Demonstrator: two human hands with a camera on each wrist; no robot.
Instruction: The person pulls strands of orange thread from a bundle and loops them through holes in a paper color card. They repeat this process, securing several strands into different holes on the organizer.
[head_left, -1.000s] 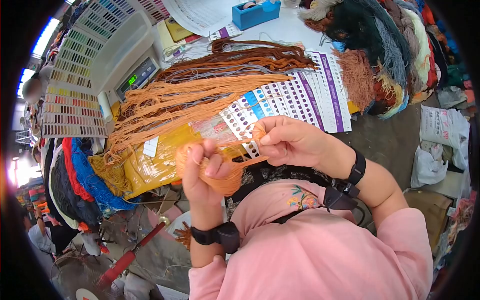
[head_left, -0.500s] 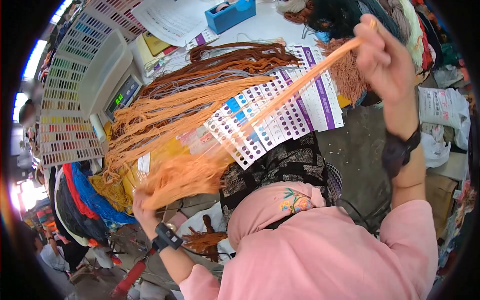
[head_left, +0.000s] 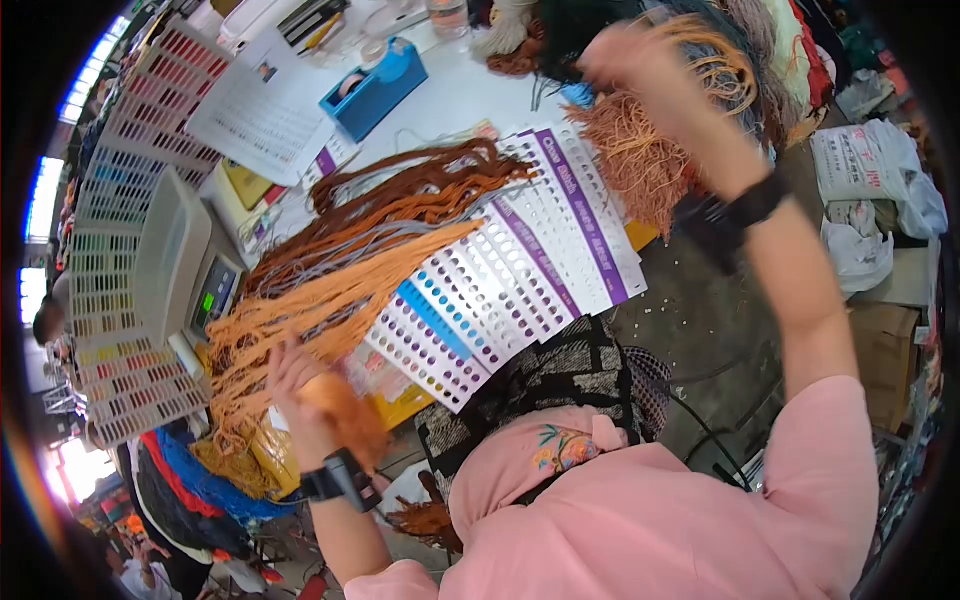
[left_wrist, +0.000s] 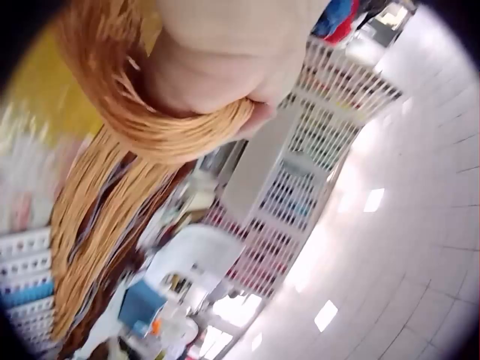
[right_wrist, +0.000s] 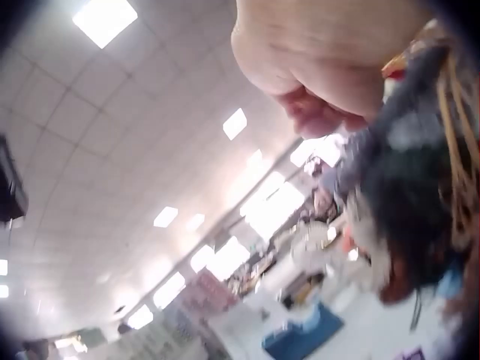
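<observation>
My left hand (head_left: 295, 385) grips a hank of light orange yarn (head_left: 345, 408) low over the near left of the table. In the left wrist view the strands (left_wrist: 172, 139) bend across the palm, with the thumb side over them. My right hand (head_left: 625, 58) is raised at the back right, blurred, over the heaped skeins. Its fingers (right_wrist: 319, 120) look bent in the right wrist view; I cannot tell whether they hold anything. Loops of light orange yarn (head_left: 715, 60) lie over the heap beside the right forearm.
Orange and brown hanks (head_left: 400, 190) lie across the table beside fanned shade cards (head_left: 480, 300). Behind them are a blue tape dispenser (head_left: 375, 90), a printed sheet (head_left: 260, 115) and a scale (head_left: 170, 260). Colour charts (head_left: 110, 240) stand at left; plastic bags (head_left: 860, 170) sit at right.
The yarn was stretched between both hands half a second ago; now it hangs bunched from the left hand alone. The right hand has swung away to the heap, where light orange loops now show.
</observation>
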